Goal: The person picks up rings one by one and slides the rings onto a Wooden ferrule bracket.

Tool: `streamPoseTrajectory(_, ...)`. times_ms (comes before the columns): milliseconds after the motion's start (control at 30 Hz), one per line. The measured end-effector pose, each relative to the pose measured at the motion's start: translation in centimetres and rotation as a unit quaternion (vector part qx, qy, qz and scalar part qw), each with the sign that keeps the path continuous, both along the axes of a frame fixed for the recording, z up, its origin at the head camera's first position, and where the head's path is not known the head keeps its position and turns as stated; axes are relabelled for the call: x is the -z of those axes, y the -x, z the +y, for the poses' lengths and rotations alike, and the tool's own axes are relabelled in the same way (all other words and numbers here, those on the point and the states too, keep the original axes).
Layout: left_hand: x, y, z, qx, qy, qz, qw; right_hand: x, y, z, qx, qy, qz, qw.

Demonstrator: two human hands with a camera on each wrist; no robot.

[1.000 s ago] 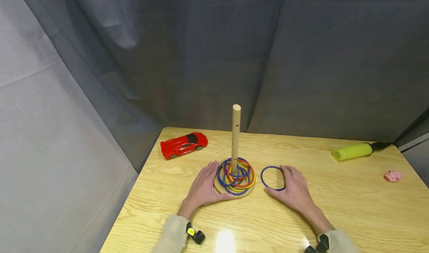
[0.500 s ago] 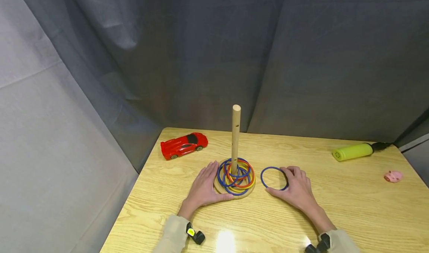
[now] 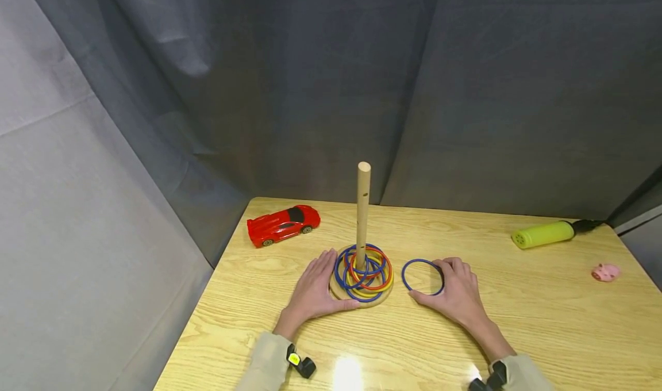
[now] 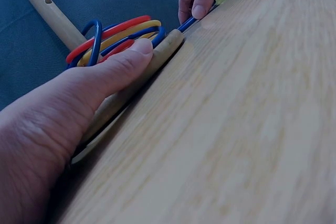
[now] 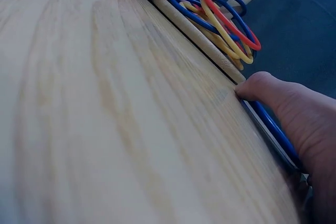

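Note:
A wooden peg (image 3: 363, 213) stands upright on a round wooden base (image 3: 381, 300). Several blue, red and yellow rings (image 3: 379, 287) lie in an overlapping heap around its foot. My left hand (image 3: 312, 292) grips the base's left side, the thumb along its near edge and the fingers at the far side. To the right, a single blue ring (image 3: 403, 276) lies on the table. My right hand (image 3: 457, 293) holds that ring's right side between thumb and fingers. In the right wrist view the thumb (image 5: 262, 88) touches the blue ring (image 5: 275, 129) close to the tabletop.
A red toy car (image 3: 284, 225) sits at the back left of the wooden table (image 3: 403, 345). Toward the right back lies a yellow-green hand pump (image 3: 545, 234) with a black end. Near the right edge is a pink toy pig (image 3: 605, 272). Grey curtains (image 3: 331, 92) hang behind.
My right hand has shifted slightly to the right, and its fingers have bent more around the loose blue ring. The left hand and the peg base have stayed in place.

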State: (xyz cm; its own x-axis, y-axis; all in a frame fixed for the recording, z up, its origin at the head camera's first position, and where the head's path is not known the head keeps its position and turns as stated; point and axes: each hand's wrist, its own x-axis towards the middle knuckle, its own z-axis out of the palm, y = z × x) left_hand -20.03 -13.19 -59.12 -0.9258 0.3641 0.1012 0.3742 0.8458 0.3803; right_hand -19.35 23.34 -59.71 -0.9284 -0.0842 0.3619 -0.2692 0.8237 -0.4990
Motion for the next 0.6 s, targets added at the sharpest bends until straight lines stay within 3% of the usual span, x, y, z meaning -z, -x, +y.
streamPoseTrajectory(600,-0.1,0.0,0.0,0.000,0.005,-0.001,1.0000,-2.0,-0.2,0.0,-0.017,0.004,-0.014,0.9997)
